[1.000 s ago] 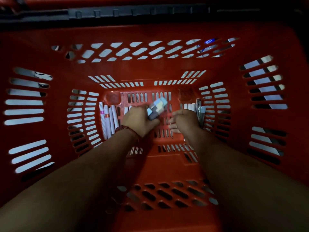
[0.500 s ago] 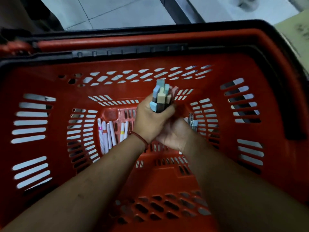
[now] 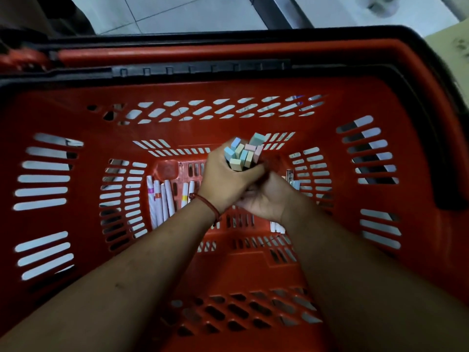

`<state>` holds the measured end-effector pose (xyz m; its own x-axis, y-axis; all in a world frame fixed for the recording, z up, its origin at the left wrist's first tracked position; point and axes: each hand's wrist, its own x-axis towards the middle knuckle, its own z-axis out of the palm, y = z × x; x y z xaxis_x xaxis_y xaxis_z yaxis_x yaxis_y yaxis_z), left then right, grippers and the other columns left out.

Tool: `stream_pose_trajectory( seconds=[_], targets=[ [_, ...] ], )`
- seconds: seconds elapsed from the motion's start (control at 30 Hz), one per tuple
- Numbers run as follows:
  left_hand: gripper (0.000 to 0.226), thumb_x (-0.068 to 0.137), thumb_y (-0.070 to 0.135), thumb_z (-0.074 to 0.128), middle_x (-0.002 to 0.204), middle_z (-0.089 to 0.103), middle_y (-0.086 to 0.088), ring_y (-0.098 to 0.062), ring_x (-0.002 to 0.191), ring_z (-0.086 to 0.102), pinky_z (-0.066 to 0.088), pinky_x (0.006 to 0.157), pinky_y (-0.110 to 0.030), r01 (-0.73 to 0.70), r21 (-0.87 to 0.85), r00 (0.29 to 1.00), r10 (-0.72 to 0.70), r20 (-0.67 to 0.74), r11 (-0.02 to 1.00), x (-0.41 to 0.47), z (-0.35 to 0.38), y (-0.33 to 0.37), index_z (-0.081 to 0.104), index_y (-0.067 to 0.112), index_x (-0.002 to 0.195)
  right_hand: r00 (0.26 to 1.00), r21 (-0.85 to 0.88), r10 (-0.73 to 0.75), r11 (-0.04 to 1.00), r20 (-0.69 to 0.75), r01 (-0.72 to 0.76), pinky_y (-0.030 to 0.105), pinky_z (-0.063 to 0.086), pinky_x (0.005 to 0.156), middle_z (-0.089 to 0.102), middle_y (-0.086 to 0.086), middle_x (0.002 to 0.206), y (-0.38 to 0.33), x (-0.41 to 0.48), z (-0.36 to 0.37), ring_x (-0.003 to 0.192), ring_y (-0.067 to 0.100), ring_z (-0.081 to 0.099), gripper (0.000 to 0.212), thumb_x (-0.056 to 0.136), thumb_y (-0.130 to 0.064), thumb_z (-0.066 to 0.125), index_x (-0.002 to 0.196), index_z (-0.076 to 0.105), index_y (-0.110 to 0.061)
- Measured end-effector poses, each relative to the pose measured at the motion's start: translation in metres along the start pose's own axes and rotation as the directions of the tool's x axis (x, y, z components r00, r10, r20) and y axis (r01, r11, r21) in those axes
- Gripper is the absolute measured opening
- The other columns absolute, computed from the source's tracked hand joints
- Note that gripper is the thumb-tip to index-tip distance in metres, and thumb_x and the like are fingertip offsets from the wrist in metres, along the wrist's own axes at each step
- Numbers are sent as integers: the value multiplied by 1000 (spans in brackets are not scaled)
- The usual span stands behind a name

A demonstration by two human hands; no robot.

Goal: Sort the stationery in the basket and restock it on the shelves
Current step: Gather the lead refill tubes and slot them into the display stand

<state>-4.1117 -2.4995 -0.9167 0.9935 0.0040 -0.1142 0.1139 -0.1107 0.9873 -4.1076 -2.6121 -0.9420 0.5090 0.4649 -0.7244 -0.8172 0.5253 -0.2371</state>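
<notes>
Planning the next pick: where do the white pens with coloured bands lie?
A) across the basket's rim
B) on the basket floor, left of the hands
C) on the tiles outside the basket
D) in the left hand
B: the white pens lie side by side on the basket floor, left of the left hand, which grips only pastel-capped markers.

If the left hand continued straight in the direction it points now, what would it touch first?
Most likely the far wall of the red basket. The left hand, gripping a bundle of pastel-capped pens, points away from the person toward it, and nothing else shows between, though depth is unclear.
</notes>
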Motion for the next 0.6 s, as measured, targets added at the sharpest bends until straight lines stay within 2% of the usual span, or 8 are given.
stream_pose_trajectory(
  seconds=[0.07, 0.17, 0.27, 0.33, 0.47, 0.53, 0.6],
  targets=[
    [22, 77, -1, 82, 73, 66, 4, -4, 66, 62, 51, 62, -22, -14, -11, 998, 13, -66, 1000, 1, 0, -1, 61, 4, 84, 999, 78, -10, 997, -52, 14, 38, 61, 73, 73, 12, 117, 1, 3, 3, 101, 23, 73, 39, 99, -33, 52, 127, 65, -10],
    [27, 76, 2, 84, 72, 63, 1, -5, 65, 59, 49, 62, -22, -37, -7, 996, 36, -84, 999, 1, -1, -1, 58, -3, 84, 996, 135, -14, 990, -93, 27, 42, 62, 79, 72, 14, 120, -1, 7, 6, 109, 27, 70, 39, 104, -31, 47, 129, 65, -7],
    [33, 74, 4, 86, 77, 65, -13, -9, 70, 62, 52, 64, -24, -50, 14, 995, 51, -90, 999, 1, -7, -1, 58, -7, 89, 996, 107, -5, 994, -94, 16, 40, 62, 82, 74, 14, 117, -2, 5, 14, 108, 26, 70, 37, 107, -26, 40, 124, 66, -6],
    [34, 74, 6, 86, 78, 65, -11, -10, 71, 62, 52, 65, -24, -55, 21, 992, 57, -108, 998, 2, -7, -2, 59, -9, 90, 998, 75, -20, 997, -67, 25, 39, 62, 82, 74, 13, 115, -2, 3, 19, 103, 24, 72, 36, 107, -27, 41, 121, 68, -7],
    [25, 74, 6, 85, 77, 70, -12, -13, 68, 65, 55, 61, -31, 34, 37, 996, -31, -80, 999, 6, -4, -6, 66, -6, 84, 998, 106, -21, 994, -65, 28, 36, 62, 67, 77, 10, 105, 0, 3, 21, 89, 20, 76, 33, 106, -26, 42, 120, 67, -10],
    [15, 73, 5, 77, 70, 68, -6, -11, 63, 61, 53, 57, -32, 59, 73, 998, -56, -39, 996, 6, -5, -10, 64, -1, 76, 996, 95, 24, 995, -85, -15, 38, 62, 69, 75, 12, 108, 2, 2, 16, 92, 23, 75, 32, 105, -24, 42, 121, 66, -9],
    [20, 74, 4, 72, 58, 58, 12, -3, 55, 51, 43, 53, -23, 76, 119, 997, -75, -19, 990, 5, -8, -14, 56, 14, 66, 979, -30, 62, 997, -195, -69, 42, 61, 73, 72, 19, 113, 5, 3, 5, 98, 29, 72, 30, 104, -18, 44, 123, 63, -4]
  ],
)
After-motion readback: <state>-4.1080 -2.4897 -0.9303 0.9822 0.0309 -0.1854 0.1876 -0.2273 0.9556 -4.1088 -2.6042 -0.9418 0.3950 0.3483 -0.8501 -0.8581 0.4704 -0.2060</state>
